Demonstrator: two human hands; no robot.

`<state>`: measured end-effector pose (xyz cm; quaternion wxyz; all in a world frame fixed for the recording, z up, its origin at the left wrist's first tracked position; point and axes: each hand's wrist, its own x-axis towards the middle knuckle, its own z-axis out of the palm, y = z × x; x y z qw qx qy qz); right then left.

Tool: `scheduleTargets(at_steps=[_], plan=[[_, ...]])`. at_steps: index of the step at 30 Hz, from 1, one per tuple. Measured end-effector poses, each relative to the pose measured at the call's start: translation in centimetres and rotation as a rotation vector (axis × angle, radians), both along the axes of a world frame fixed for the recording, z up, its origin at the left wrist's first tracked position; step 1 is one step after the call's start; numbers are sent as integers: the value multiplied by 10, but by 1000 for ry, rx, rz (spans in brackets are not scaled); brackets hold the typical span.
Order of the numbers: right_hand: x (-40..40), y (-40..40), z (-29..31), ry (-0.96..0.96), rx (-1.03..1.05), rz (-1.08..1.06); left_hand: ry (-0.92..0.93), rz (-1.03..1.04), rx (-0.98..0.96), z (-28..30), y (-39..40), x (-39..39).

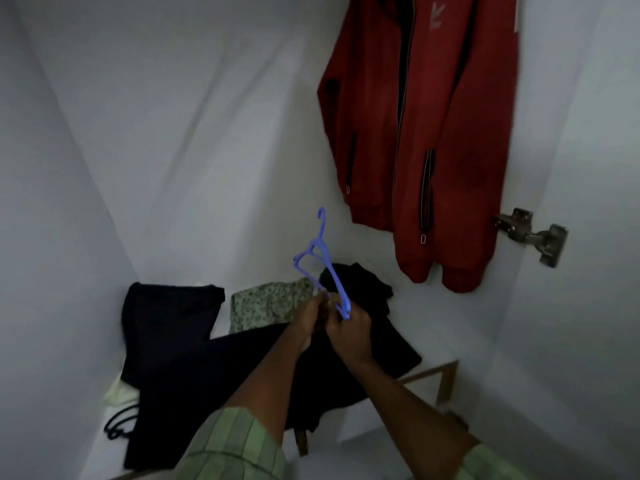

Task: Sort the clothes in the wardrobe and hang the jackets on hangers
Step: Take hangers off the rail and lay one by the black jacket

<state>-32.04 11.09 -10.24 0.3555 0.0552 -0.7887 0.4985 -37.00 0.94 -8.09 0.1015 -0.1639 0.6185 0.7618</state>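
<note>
A red zip jacket (446, 140) hangs at the upper right of the white wardrobe. Both hands hold a blue plastic hanger (320, 258), its hook pointing up. My left hand (310, 318) grips the hanger's lower end from the left, and my right hand (348, 329) grips it from the right. Beneath them a black garment (214, 368) lies spread over the wardrobe floor. A second black garment (360, 285) is bunched behind the hands.
A folded dark garment (169, 313) and a folded green patterned cloth (266, 303) lie at the back of the floor. A pale cloth (119, 393) and a black cord (119, 426) lie at the left. A metal door hinge (533, 233) juts out at the right.
</note>
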Motion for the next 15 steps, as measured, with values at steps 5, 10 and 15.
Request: scheduleTargets(at_steps=[5, 10, 15], plan=[[19, 6, -54, -170, 52, 51, -115, -27, 63, -51, 5, 17], [25, 38, -92, -297, 187, 302, -134, 38, 2, -74, 4, 28], [15, 61, -100, -606, -442, 560, -66, 33, -99, -85, 7, 33]])
